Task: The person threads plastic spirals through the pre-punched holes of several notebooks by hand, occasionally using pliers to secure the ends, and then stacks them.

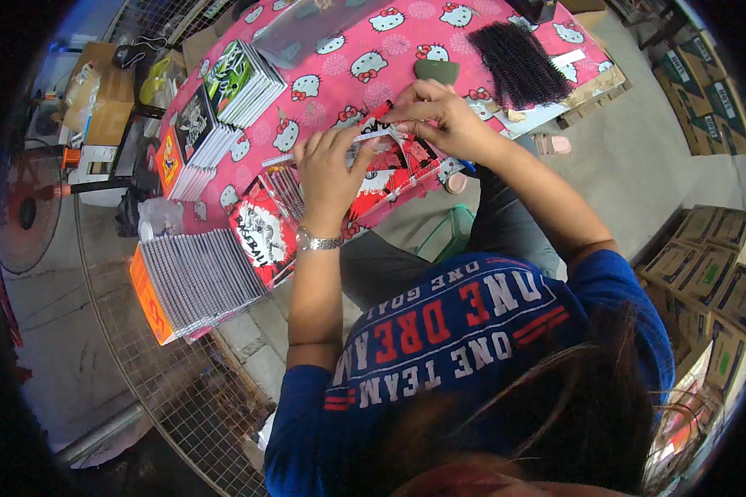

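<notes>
A red notebook [375, 184] with black and white print lies at the table's near edge, partly under my hands. My left hand [331, 170] has its fingers and thumb closed on the notebook's upper left part, along a white edge. At the notebook's upper right end, my right hand [439, 116] pinches the corner with thumb and fingertips; any small piece between them is hidden. Another red notebook [259, 232] with a white and black picture lies left of my left wrist. Between them a row of spiral-bound edges [285, 192] shows.
Notebook stacks stand at the left: grey spiral-edged [201, 277], black-covered [197, 124] and green-covered [236, 79]. Black plastic coils [518, 65] lie at the far right of the pink tablecloth [369, 66], near a dark green piece [436, 72]. Cartons [704, 265] are stacked at right.
</notes>
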`<state>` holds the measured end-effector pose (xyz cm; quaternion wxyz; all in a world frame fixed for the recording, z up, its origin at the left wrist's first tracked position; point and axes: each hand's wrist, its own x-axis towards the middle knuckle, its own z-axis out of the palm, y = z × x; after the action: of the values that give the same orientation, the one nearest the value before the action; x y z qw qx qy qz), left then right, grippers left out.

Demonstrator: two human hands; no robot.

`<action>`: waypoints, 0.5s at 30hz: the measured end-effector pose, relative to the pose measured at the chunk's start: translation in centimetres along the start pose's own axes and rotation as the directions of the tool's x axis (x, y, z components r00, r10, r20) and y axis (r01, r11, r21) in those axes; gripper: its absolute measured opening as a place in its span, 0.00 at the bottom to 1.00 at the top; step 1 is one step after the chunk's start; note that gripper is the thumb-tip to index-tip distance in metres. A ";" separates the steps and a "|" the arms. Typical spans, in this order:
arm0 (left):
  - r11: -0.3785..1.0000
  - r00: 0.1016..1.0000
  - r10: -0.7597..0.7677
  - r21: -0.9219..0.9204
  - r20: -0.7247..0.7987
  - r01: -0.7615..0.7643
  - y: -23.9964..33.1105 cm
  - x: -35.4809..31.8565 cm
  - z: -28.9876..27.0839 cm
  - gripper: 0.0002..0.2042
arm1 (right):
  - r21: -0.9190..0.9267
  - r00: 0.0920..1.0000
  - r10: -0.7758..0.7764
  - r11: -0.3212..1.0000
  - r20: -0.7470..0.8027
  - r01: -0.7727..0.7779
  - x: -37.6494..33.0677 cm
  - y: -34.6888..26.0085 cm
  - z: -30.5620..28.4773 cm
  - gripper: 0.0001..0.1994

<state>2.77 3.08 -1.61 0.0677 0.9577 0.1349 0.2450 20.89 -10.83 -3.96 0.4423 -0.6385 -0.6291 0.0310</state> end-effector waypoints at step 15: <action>0.999 0.999 0.027 0.040 -0.036 -0.025 0.8 -1.6 -0.3 0.14 | 0.394 0.961 0.070 0.903 0.266 -0.175 0.6 -0.5 -0.1 0.08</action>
<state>1.42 1.87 -1.94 0.0432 0.9558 0.1284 0.2609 20.72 -10.45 -3.29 0.4833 -0.5601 -0.6164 0.2699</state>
